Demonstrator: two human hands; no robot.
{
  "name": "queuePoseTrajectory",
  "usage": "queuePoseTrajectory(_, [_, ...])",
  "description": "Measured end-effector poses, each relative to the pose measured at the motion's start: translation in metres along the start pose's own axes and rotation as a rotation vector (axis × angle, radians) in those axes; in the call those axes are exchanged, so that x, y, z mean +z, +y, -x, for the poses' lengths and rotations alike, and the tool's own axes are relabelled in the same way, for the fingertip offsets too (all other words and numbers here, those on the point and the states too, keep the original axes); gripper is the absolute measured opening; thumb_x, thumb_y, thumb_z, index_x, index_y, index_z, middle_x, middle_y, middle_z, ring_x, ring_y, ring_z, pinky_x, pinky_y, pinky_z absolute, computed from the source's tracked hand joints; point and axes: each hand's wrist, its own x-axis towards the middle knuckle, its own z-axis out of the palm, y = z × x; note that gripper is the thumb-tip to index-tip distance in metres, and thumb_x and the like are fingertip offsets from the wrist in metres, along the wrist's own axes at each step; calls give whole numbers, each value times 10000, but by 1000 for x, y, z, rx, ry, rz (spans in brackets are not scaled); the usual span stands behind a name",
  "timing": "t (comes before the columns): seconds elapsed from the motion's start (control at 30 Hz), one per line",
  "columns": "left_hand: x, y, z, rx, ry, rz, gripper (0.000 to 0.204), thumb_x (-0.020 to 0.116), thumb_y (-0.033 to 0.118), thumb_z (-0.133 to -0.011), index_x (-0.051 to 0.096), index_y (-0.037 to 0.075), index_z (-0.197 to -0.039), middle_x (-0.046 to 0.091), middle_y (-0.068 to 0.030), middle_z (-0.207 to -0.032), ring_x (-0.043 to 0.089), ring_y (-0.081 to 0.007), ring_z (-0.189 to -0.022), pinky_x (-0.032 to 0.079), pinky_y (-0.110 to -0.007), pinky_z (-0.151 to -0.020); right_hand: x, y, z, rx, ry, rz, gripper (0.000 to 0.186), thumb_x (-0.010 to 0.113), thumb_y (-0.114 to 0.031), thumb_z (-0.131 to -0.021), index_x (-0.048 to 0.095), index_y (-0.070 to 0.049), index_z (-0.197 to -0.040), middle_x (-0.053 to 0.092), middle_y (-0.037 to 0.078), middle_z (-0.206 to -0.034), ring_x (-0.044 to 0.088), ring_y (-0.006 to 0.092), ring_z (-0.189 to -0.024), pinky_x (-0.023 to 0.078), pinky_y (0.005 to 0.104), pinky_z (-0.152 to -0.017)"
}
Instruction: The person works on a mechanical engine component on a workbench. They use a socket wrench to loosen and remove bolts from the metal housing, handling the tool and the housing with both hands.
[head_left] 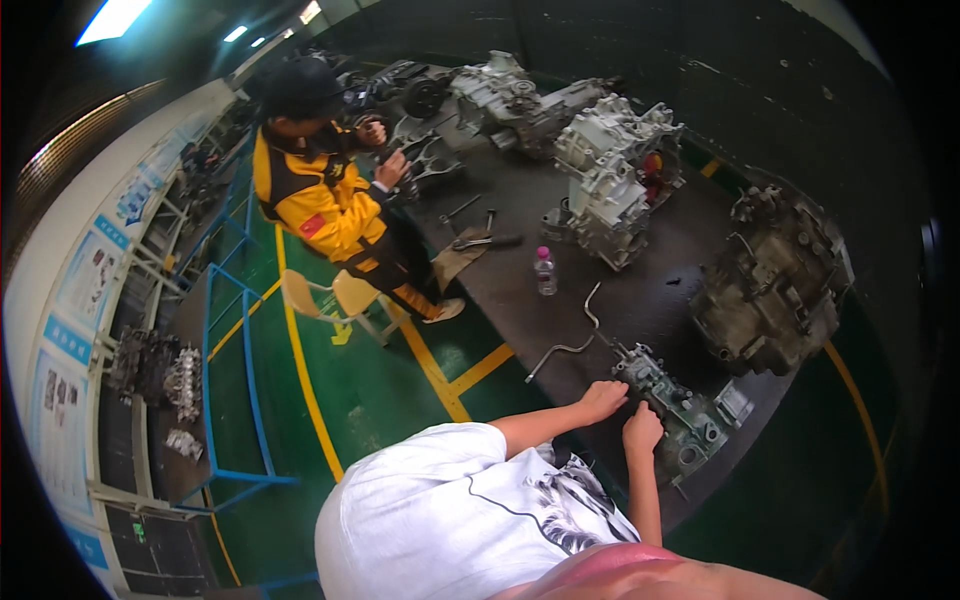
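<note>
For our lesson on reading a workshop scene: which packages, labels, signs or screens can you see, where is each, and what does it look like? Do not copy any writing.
Wall posters: a row along the curved wall at far left; rectangular, white with blue header bands and small pictures.
Plastic bottle: upright on the dark workbench, clear with a pink cap and a pale label.
Red patch: on the co-worker's yellow jacket sleeve.
No screens visible.

Dark workbench (640, 300): gearboxes (610, 180), bottle (544, 270), valve block (675, 405).

wall posters (95, 268) | left wall, in a row | rectangular, white with blue headers
</note>
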Motion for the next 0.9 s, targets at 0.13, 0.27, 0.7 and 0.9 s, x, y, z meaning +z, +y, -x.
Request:
queuePoseTrajectory(0.13, [-2, -5, 0, 133, 75, 71, 183, 620, 186, -823, 536, 29, -866, 609, -170, -829, 617, -352, -805, 499, -442, -676, 0, -6, 7, 67, 23, -13, 103, 538, -68, -825, 567, -13, -907, 651, 184, -762, 656, 360, -730, 525, 461, -644])
queuePoseTrajectory(0.27, [-17, 11, -3, -112, 12, 142, 210, 610, 215, -848, 534, 20, -873, 615, -177, -839, 618, -362, -825, 495, -452, -694, -10, -13, 6, 107, 65, -124, 89, 567, -70, -843, 541, -3, -896, 648, 200, -762, 647, 383, -737, 511, 467, -652])
queuePoseTrajectory(0.7, [-5, -30, -6, -26, -203, 395, 310, 600, 329, -869, 554, 23, -862, 630, -190, -786, 624, -386, -778, 489, -470, -667, -22, -35, 5, 228, 87, -132, 109, 574, -106, -857, 590, -13, -911, 650, 208, -806, 632, 409, -754, 493, 484, -663])
queuePoseTrajectory(0.9, [31, -32, 0, -547, -414, 1202, 321, 534, 316, -955, 578, 6, -884, 634, -84, -657, 605, -156, -516, 482, -290, -453, 2, -35, 16, 260, -25, -366, 291, 608, -35, -827, 598, 3, -1116, 670, 179, -762, 672, 259, -656, 526, 372, -619])
